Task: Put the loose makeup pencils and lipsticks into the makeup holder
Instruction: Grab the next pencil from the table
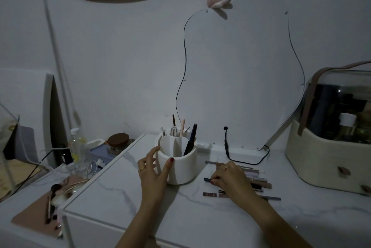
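**Loose makeup pencils: light, thin, roll easily; pinch mid-barrel**

Head view: loose makeup pencils and lipsticks (253, 179), a row of slim sticks in brown, pink, grey and dark tones, lie flat on the white marble-pattern tabletop (124, 203), just right of the white round plastic makeup holder with divided compartments (180, 165). Holder already has several sticks standing upright in it, incl. a dark pencil (190, 139) leaning in the right front slot.

Right hand (230, 177) is down on the pile, thumb and forefinger pinched narrow on the tip end of a dark blue pencil (207, 179); not lifted clear as far as can be seen. Left hand (152, 169) cups the holder's left side, fingers spread wide, thumb on the front wall, steadying it.

Judgement: pencils are stiff, very light, smooth; likely to roll or slip if pinched at the end. Better hold nearer the middle, drop in point-down. Holder looks light and tippable, so bracing it makes sense. Lipstick tubes are shorter, and their caps may pull off.
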